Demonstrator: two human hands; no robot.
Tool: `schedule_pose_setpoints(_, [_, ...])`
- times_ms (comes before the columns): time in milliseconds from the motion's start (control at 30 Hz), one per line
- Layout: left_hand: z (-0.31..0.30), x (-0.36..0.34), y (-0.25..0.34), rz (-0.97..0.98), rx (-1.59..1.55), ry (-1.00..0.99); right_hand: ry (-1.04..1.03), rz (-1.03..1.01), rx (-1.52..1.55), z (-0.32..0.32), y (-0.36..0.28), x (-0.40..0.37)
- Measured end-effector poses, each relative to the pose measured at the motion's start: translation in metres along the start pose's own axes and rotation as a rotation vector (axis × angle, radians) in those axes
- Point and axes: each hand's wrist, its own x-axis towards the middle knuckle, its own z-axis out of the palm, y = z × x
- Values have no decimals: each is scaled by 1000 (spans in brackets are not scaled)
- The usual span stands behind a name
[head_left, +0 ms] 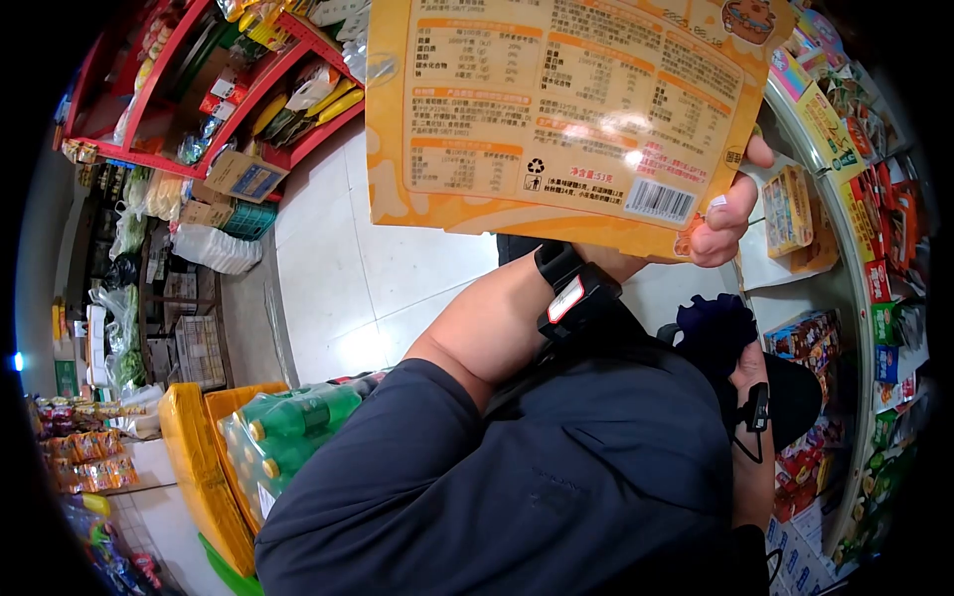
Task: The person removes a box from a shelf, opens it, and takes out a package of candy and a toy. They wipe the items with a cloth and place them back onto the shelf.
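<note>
the fingers of the left hand (730,219) are curled round the right edge of an orange printed package (586,129), held up over the pale tiled floor (328,238); the package hides the rest of that hand. the right hand (747,366) is lower down at a dark frilled thing (717,323), its fingers covered, so i can't tell if they grip. a clear container (788,211) is near the left hand. wrapped green bottles (298,422) lie by a yellow box (204,467); red shelves (139,99) and packed snacks (884,268) flank the floor.
</note>
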Motion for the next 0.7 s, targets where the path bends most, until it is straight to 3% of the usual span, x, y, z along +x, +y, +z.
schedule_pose_setpoints(600, [8, 7, -1, -9, 57, -41, 1, -34, -23, 5, -3, -1])
schedule_pose_setpoints(700, [2, -2, 0, 1, 122, 137, -98, 33, 31, 17, -5, -4])
